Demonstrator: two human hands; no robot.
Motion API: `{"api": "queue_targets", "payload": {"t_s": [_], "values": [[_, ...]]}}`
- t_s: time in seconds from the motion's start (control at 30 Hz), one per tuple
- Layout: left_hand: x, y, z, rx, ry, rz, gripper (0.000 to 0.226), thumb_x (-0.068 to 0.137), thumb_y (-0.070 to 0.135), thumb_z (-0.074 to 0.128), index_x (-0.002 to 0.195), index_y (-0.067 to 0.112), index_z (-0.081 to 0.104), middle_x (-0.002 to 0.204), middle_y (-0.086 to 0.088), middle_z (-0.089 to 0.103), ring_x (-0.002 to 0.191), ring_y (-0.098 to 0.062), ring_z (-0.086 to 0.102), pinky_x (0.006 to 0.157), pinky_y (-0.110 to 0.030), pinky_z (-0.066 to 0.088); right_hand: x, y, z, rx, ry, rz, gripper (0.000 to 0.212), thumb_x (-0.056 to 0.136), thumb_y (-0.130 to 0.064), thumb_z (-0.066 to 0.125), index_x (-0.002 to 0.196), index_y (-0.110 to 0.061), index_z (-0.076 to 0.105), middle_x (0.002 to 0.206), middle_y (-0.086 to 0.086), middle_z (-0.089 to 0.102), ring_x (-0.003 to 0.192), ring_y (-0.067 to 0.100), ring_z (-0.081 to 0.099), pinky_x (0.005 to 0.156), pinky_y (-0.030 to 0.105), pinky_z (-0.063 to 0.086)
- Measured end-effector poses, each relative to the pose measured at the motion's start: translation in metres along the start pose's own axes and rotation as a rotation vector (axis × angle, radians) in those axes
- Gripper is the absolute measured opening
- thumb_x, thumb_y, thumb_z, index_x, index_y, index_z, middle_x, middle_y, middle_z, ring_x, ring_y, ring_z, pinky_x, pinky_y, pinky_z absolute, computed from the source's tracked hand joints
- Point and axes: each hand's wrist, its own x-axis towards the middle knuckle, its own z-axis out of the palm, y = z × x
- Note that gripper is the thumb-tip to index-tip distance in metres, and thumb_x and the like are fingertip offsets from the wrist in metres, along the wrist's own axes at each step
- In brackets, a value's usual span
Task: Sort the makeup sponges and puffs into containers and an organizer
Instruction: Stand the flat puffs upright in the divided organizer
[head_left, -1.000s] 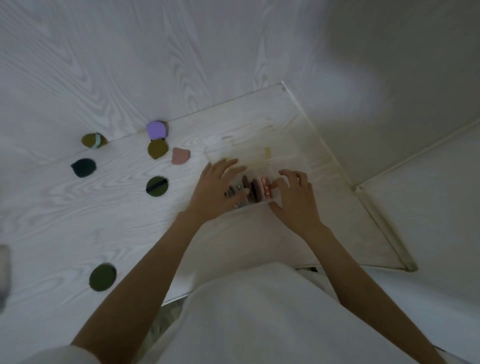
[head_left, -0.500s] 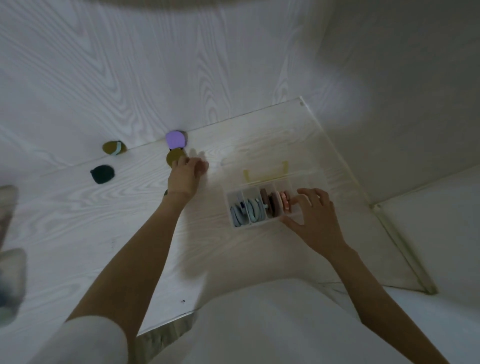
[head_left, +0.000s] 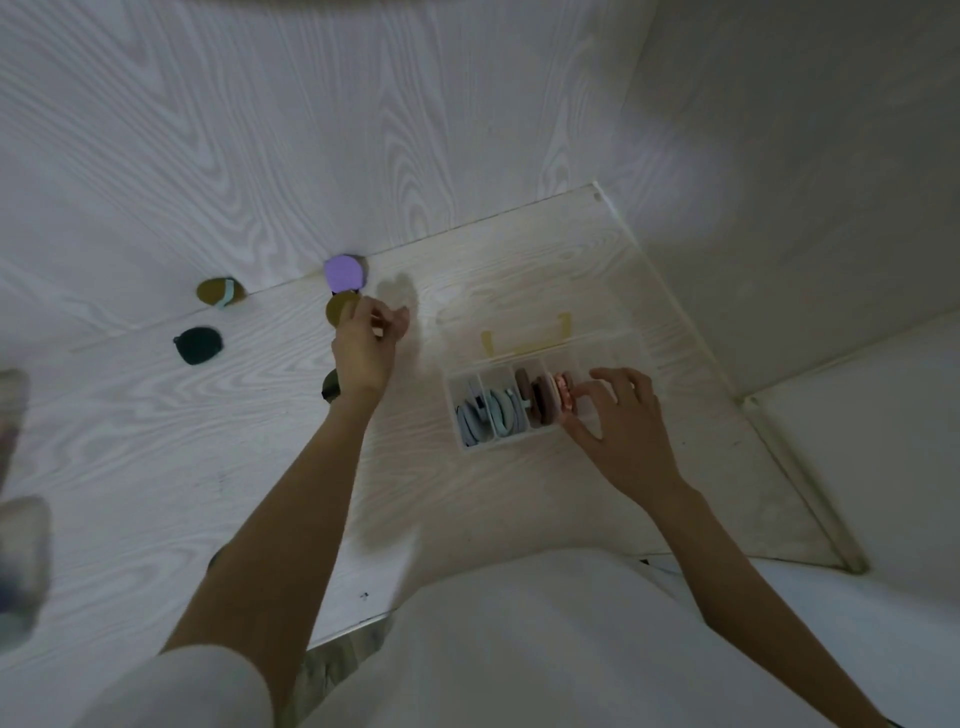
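A clear compartment organizer (head_left: 462, 441) lies on the white table with its lid open. It holds blue puffs (head_left: 491, 415), brown puffs (head_left: 537, 400) and pink puffs (head_left: 563, 395). My right hand (head_left: 621, 421) rests on its right end, thumb at the front wall and fingers spread over the last compartment. My left hand (head_left: 363, 345) reaches to the loose puffs and pinches a small pink puff (head_left: 378, 332). Beside it lie an olive puff (head_left: 338, 307) and a purple puff (head_left: 343, 273). Farther left are a strapped olive puff (head_left: 219, 292) and a dark green puff (head_left: 197, 344).
A dark puff (head_left: 329, 385) peeks from under my left wrist. Blurred containers (head_left: 21, 545) sit at the left edge. A wood-grain wall (head_left: 260, 130) rises behind the table. The table's right edge (head_left: 779, 467) and front edge (head_left: 358, 623) are close.
My left hand left the organizer, reached to the loose puffs and closed on the pink puff. My right hand stayed at the organizer's right end. The view shifted.
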Motion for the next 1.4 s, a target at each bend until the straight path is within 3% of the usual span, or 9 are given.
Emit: {"api": "queue_targets", "payload": {"t_s": [0.1, 0.27, 0.47, 0.57, 0.73, 0.93, 1.1, 1.2, 1.4], "values": [[-0.030, 0.044, -0.010, -0.270, 0.082, 0.067, 0.016, 0.085, 0.007, 0.063, 0.087, 0.015, 0.050, 0.086, 0.017, 0.051, 0.076, -0.004, 0.056, 0.065, -0.019, 0.048, 0.002, -0.002, -0.002, 0.034, 0.022, 0.033, 0.041, 0.085, -0.048, 0.042, 0.100, -0.015, 0.063, 0.117, 0.007, 0.059, 0.113, 0.028, 0.046, 0.086, 0.041, 0.041], [-0.084, 0.102, 0.011, -0.381, -0.376, 0.224, 0.035, 0.082, -0.002, 0.063, 0.107, 0.017, 0.049, 0.084, 0.008, 0.058, 0.079, 0.000, 0.060, 0.069, -0.015, 0.051, 0.004, -0.009, -0.017, 0.353, 0.127, 0.121, 0.030, 0.089, -0.030, 0.060, 0.113, -0.014, 0.057, 0.111, 0.001, 0.061, 0.102, 0.017, 0.052, 0.085, 0.021, 0.034], [-0.102, 0.124, 0.037, -0.378, -0.579, 0.409, 0.030, 0.086, 0.006, 0.063, 0.114, 0.008, 0.053, 0.091, -0.005, 0.065, 0.077, -0.010, 0.066, 0.070, -0.019, 0.054, 0.000, -0.006, -0.032, 0.473, 0.200, 0.133, 0.010, 0.087, -0.018, 0.064, 0.097, -0.016, 0.063, 0.084, -0.012, 0.063, 0.073, 0.002, 0.056, 0.063, 0.016, 0.041], [-0.091, 0.108, 0.047, -0.073, -0.538, 0.558, 0.032, 0.088, 0.021, 0.060, 0.118, 0.013, 0.053, 0.111, -0.004, 0.060, 0.100, -0.017, 0.058, 0.084, -0.025, 0.047, -0.003, 0.001, -0.034, 0.483, 0.277, 0.252, 0.005, 0.085, -0.020, 0.065, 0.088, -0.017, 0.062, 0.079, -0.009, 0.064, 0.070, 0.003, 0.056, 0.058, 0.012, 0.038], [-0.080, 0.090, 0.053, 0.346, -0.594, 0.894, 0.039, 0.085, 0.048, 0.047, 0.111, 0.021, 0.060, 0.117, 0.002, 0.062, 0.112, -0.022, 0.054, 0.092, -0.040, 0.039, -0.008, 0.006, -0.036, 0.476, 0.339, 0.404, 0.007, 0.085, -0.017, 0.065, 0.091, -0.014, 0.061, 0.079, -0.010, 0.062, 0.070, 0.005, 0.057, 0.061, 0.004, 0.038], [-0.078, 0.088, 0.050, 0.435, -0.603, 0.937, 0.049, 0.080, 0.054, 0.041, 0.110, 0.022, 0.064, 0.113, 0.002, 0.064, 0.112, -0.023, 0.055, 0.101, -0.048, 0.034, -0.002, -0.010, -0.026, 0.454, 0.331, 0.386, 0.017, 0.085, -0.033, 0.064, 0.082, -0.018, 0.056, 0.073, -0.012, 0.060, 0.065, -0.001, 0.054, 0.060, 0.013, 0.038], [-0.082, 0.084, 0.050, 0.437, -0.563, 0.952, 0.049, 0.078, 0.056, 0.044, 0.106, 0.021, 0.065, 0.110, 0.003, 0.066, 0.112, -0.021, 0.057, 0.103, -0.050, 0.030, 0.011, -0.018, -0.001, 0.094, 0.246, 0.270, 0.021, 0.084, -0.030, 0.066, 0.075, -0.013, 0.057, 0.073, 0.000, 0.061, 0.070, 0.022, 0.056, 0.065, 0.034, 0.041], [-0.081, 0.084, 0.051, 0.424, -0.562, 0.944, 0.050, 0.078, 0.056, 0.043, 0.105, 0.021, 0.066, 0.109, 0.003, 0.067, 0.114, -0.021, 0.056, 0.105, -0.051, 0.027, 0.017, -0.018, 0.003, -0.166, 0.240, 0.225, 0.024, 0.086, -0.028, 0.064, 0.068, -0.012, 0.061, 0.088, 0.008, 0.061, 0.077, 0.028, 0.053, 0.064, 0.036, 0.039], [-0.079, 0.087, 0.055, 0.370, -0.542, 0.877, 0.044, 0.080, 0.049, 0.042, 0.101, 0.018, 0.065, 0.104, 0.003, 0.068, 0.117, -0.022, 0.052, 0.108, -0.055, 0.018, 0.013, -0.012, -0.003, -0.192, 0.160, 0.167, 0.024, 0.074, -0.035, 0.071, 0.060, -0.015, 0.069, 0.096, 0.008, 0.064, 0.084, 0.030, 0.056, 0.068, 0.037, 0.039]]}}
